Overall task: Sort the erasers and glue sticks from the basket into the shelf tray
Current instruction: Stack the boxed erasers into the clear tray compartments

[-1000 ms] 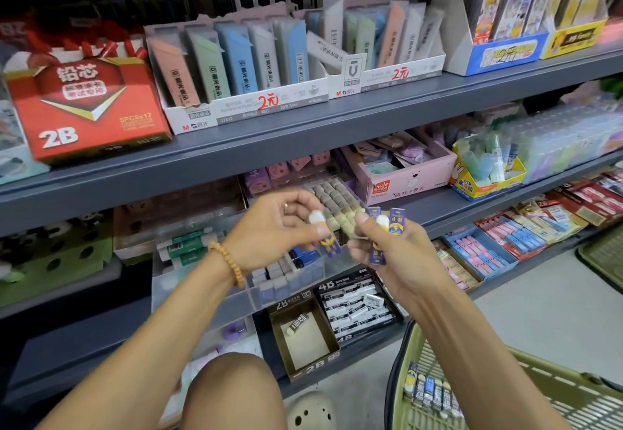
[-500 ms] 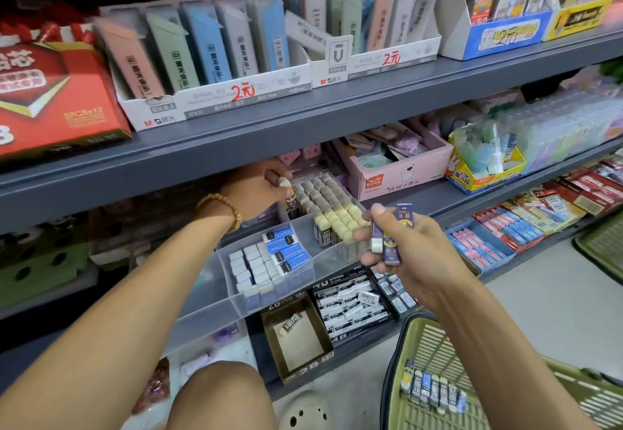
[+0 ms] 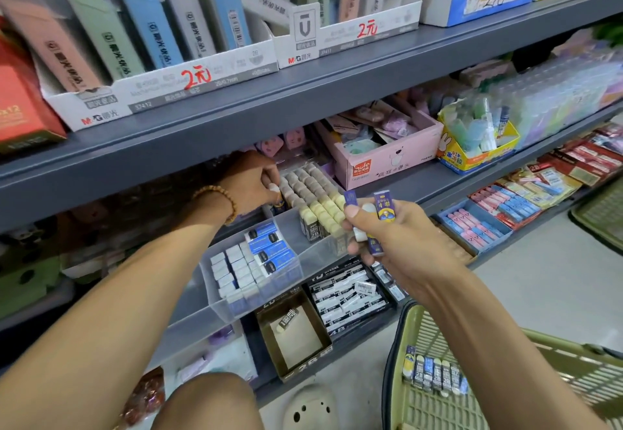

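A clear plastic shelf tray (image 3: 290,227) on the middle shelf holds rows of blue-sleeved erasers (image 3: 266,251), white erasers (image 3: 232,271) and beige-topped erasers (image 3: 313,193). My left hand (image 3: 251,181) is deep under the upper shelf at the tray's back and pinches a white-tipped eraser (image 3: 274,190) upright. My right hand (image 3: 394,237) hovers at the tray's right front corner and grips several purple-sleeved erasers (image 3: 382,208). A green basket (image 3: 505,396) at bottom right holds a row of erasers (image 3: 435,375).
The grey upper shelf edge (image 3: 303,92) overhangs the tray. A pink box (image 3: 377,156) and a yellow-blue box (image 3: 478,149) stand to the right. Below sit a black eraser box (image 3: 350,294) and a brown box (image 3: 293,335). My knee (image 3: 209,402) is at bottom centre.
My left hand carried its eraser away from my right hand and back into the tray under the upper shelf. My right hand stayed in place with its erasers.
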`<state>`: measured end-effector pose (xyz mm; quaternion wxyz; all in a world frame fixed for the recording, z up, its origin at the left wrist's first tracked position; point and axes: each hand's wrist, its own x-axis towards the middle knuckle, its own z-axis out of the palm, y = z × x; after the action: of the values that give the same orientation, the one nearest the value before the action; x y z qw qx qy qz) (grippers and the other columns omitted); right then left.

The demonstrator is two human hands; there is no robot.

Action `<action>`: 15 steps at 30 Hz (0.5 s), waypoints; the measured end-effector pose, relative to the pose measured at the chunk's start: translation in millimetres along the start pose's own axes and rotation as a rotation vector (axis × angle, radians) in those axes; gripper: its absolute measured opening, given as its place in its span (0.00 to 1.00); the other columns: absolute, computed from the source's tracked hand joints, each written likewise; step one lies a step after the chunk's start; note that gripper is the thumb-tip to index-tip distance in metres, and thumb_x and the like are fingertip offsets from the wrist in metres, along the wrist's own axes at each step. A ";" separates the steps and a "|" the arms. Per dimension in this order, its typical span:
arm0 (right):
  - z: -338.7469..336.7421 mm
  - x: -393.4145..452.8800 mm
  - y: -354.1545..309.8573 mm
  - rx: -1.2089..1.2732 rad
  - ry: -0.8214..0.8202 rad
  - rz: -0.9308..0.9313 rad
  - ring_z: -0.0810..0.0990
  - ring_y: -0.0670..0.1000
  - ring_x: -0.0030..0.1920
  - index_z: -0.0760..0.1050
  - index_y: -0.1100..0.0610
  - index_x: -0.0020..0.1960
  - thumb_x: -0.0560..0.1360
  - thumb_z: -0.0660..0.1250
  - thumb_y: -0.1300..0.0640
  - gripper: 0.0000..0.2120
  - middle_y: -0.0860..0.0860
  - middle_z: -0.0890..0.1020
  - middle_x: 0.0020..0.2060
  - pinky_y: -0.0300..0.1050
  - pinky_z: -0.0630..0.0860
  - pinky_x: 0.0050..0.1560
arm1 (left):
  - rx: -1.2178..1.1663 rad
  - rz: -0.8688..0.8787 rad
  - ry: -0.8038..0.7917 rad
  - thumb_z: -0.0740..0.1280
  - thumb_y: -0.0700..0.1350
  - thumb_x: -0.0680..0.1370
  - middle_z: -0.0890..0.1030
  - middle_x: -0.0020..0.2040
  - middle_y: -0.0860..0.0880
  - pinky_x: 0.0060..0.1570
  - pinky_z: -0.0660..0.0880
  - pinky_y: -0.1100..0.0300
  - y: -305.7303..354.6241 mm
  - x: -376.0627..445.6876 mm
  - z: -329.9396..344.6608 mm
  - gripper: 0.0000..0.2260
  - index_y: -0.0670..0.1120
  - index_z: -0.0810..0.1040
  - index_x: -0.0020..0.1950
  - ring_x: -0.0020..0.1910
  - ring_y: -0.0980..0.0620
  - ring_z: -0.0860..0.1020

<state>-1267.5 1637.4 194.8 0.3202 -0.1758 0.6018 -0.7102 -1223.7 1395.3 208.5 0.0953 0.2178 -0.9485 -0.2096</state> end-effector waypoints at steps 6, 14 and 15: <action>-1.1 -0.1 3.2 -0.003 -0.015 0.009 0.79 0.49 0.29 0.78 0.63 0.49 0.79 0.68 0.60 0.05 0.59 0.82 0.39 0.39 0.69 0.24 | 0.143 0.041 0.020 0.77 0.42 0.66 0.79 0.35 0.52 0.41 0.78 0.55 2.8 0.7 3.9 0.11 0.51 0.75 0.36 0.37 0.53 0.77; -1.1 -1.2 3.2 -0.063 0.017 0.012 0.73 0.49 0.25 0.76 0.64 0.55 0.76 0.72 0.61 0.10 0.67 0.82 0.41 0.40 0.68 0.23 | 0.082 0.030 -0.004 0.80 0.45 0.63 0.80 0.38 0.54 0.43 0.80 0.53 -6.5 3.7 5.2 0.13 0.52 0.77 0.36 0.39 0.54 0.79; -1.2 -1.2 3.3 -0.085 0.030 0.002 0.73 0.49 0.25 0.76 0.65 0.55 0.74 0.73 0.62 0.12 0.66 0.80 0.36 0.40 0.68 0.23 | 0.072 0.027 -0.004 0.80 0.45 0.63 0.80 0.38 0.54 0.44 0.80 0.52 -7.3 3.6 3.8 0.12 0.52 0.77 0.37 0.39 0.54 0.79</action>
<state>-1266.6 1638.9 191.5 0.3042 -0.1781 0.6364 -0.6861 -1225.2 1389.0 202.2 0.0882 0.2080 -0.9584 -0.1747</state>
